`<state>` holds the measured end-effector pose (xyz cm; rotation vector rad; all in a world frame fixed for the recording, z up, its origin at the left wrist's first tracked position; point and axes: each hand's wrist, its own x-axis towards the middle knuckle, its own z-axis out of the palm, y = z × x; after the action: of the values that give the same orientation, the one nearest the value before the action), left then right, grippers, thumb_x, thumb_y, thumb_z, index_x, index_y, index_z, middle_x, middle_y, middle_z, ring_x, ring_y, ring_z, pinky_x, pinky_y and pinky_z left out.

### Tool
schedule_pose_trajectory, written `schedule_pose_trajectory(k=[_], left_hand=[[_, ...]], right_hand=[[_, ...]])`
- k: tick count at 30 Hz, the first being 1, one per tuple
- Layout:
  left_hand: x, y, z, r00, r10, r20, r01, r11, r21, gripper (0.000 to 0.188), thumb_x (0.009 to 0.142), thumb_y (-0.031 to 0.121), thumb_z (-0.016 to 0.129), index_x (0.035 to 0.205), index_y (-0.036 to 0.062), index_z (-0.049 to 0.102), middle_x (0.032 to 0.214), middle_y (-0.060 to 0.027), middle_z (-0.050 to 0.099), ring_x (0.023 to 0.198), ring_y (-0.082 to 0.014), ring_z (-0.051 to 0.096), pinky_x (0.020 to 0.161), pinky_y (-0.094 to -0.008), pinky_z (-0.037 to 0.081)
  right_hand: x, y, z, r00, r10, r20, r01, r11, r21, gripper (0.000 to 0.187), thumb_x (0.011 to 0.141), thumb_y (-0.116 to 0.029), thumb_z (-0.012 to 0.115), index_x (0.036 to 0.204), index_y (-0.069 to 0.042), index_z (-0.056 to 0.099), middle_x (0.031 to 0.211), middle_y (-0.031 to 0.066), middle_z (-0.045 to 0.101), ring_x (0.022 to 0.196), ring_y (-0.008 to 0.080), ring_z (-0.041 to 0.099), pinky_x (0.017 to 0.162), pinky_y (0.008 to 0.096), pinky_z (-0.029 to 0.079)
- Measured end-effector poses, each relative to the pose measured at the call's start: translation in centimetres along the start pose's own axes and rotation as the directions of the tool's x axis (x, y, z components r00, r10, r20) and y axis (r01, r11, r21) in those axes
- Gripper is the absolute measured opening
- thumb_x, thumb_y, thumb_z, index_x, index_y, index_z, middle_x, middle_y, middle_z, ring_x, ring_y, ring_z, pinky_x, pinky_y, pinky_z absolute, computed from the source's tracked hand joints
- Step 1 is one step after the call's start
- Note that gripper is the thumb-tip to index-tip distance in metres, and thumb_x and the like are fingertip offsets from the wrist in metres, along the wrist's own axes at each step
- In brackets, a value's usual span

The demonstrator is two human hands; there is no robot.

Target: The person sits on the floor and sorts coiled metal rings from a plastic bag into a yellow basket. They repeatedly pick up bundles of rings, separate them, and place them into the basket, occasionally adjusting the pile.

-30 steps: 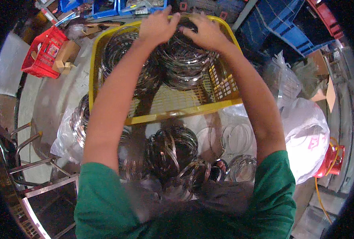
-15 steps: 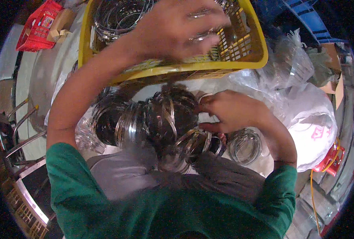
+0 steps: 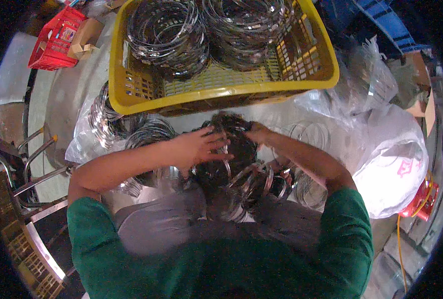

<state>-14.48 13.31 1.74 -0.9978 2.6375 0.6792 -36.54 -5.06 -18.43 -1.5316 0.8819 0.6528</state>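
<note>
Thin metal wire-like rings lie bunched in a dark pile [image 3: 239,144] between my legs, under both hands. My left hand [image 3: 201,147] rests over the left side of this pile, its fingers spread and apart. At the upper right edge of the pile, my right hand [image 3: 260,135] has its bent fingers closed on the rings; the fingertips are partly hidden. Beyond my hands stands a yellow plastic basket [image 3: 226,92] holding two stacks of rings, a left stack [image 3: 169,37] and a right stack [image 3: 246,30].
More ring coils [image 3: 104,119] lie at the left on clear plastic, and loose rings [image 3: 311,134] at the right. A white plastic sack [image 3: 391,179] sits far right. A red crate [image 3: 57,42] and a cardboard box [image 3: 88,37] stand back left, a metal-tubed frame [image 3: 37,154] left.
My left hand has come back from over the yellow basket, down to the ring pile, and its fingers now spread there. My right hand has stayed at the pile's right edge.
</note>
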Motion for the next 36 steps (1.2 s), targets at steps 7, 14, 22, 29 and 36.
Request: schedule_pose_trajectory(k=[7,14,22,29,36], left_hand=[[4.3,-1.3,5.9,0.972,0.093,-0.218,-0.048,0.978,0.203,0.064,0.080,0.024,0.069,0.140,0.0172,0.049,0.134,-0.0132,0.058,0.139,-0.0342,0.044,0.115,-0.0558,0.034],[4.7,-1.0,6.5,0.964,0.257,-0.074,-0.251,0.965,0.083,0.015,0.083,0.020,0.064,0.096,0.0138,0.065,0.096,-0.0064,0.066,0.102,-0.0293,0.065,0.086,-0.0489,0.050],[1.2,3.8,0.6,0.932,0.226,-0.282,-0.249,0.967,-0.049,0.016,0.083,0.023,0.063,0.094,0.0112,0.061,0.084,-0.0058,0.064,0.077,-0.0270,0.069,0.064,-0.0433,0.052],[-1.9,4.6,-6.9,0.934,0.133,-0.331,-0.207,0.958,-0.197,0.036,0.070,0.031,0.073,0.096,0.0117,0.059,0.081,-0.0030,0.062,0.076,-0.0247,0.068,0.064,-0.0395,0.055],[-3.8,3.9,-11.0,0.907,0.183,-0.379,-0.313,0.895,-0.318,0.038,0.064,0.035,0.072,0.093,0.0131,0.060,0.076,-0.0008,0.058,0.071,-0.0230,0.065,0.058,-0.0390,0.052]], right_hand=[[-3.6,-1.9,0.3,0.976,0.082,0.202,-0.131,0.960,0.246,0.042,0.090,-0.029,0.066,0.128,-0.011,0.063,0.094,0.0069,0.073,0.068,0.0181,0.069,0.054,0.0371,0.056],[-5.8,-1.8,1.1,0.950,0.204,0.238,-0.282,0.887,0.365,0.038,0.090,-0.028,0.065,0.125,-0.014,0.063,0.110,0.0000,0.068,0.090,0.0176,0.058,0.074,0.0391,0.049],[-10.8,-2.0,0.4,0.961,0.015,0.278,-0.217,0.665,0.715,0.036,0.090,-0.009,0.066,0.124,0.003,0.062,0.115,0.0145,0.069,0.097,0.0261,0.069,0.086,0.0436,0.058],[-16.8,-4.5,-2.2,1.000,-0.018,0.022,-0.004,0.673,0.739,0.059,0.081,0.002,0.073,0.137,0.000,0.053,0.126,0.0132,0.067,0.112,0.0263,0.067,0.101,0.0409,0.053],[-23.3,-6.1,-4.4,0.928,-0.298,-0.222,0.268,0.951,-0.157,0.074,0.074,-0.009,0.079,0.139,0.000,0.045,0.128,0.0206,0.064,0.119,0.0367,0.062,0.103,0.0433,0.050]])
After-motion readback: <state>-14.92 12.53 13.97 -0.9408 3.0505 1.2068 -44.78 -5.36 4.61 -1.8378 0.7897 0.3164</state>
